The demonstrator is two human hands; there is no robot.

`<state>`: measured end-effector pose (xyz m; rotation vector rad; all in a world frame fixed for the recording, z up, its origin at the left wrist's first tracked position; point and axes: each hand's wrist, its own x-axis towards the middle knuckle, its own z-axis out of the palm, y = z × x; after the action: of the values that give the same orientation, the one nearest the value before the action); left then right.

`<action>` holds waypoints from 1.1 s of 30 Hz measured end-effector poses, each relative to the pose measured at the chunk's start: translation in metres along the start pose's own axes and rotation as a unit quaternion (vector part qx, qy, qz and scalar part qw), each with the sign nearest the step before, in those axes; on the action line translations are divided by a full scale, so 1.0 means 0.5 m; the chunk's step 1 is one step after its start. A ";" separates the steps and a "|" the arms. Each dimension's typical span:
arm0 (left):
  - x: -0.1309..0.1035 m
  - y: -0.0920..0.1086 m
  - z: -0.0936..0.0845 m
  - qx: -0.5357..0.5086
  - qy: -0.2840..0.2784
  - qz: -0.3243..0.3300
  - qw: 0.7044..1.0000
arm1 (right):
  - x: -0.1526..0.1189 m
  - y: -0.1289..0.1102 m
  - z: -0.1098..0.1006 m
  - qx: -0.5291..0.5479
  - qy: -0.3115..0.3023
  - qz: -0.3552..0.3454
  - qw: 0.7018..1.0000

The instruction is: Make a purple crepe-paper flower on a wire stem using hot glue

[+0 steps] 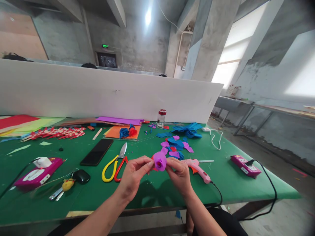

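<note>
A purple paper flower (160,161) is held up above the green table, between my two hands. My left hand (135,173) pinches its left edge with thumb and forefinger, and my right hand (180,173) pinches the right edge. Some red shows behind the flower on its left side. Just right of my right hand lies a pink glue gun (200,170). Scissors (119,164) with yellow and red handles rest left of my left hand. Blue, purple and red paper pieces (175,145) are scattered beyond the flower.
A black phone (97,152), keys with a yellow charm (68,184) and a magenta power strip (40,172) lie left. Another power strip (246,166) sits right. Behind are finished-looking blue and red paper flowers (129,131), a glass jar (161,118) and a white partition (103,91).
</note>
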<state>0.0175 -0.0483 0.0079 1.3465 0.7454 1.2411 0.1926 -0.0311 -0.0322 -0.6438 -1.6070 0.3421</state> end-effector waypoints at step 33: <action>-0.010 0.015 0.022 -0.094 0.037 -0.144 0.984 | 0.003 -0.008 -0.018 -0.071 -0.020 -0.044 0.996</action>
<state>0.0248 -0.0578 0.0153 1.0035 0.8223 1.1042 0.2005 -0.0349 -0.0276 -0.6749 -1.7025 0.1774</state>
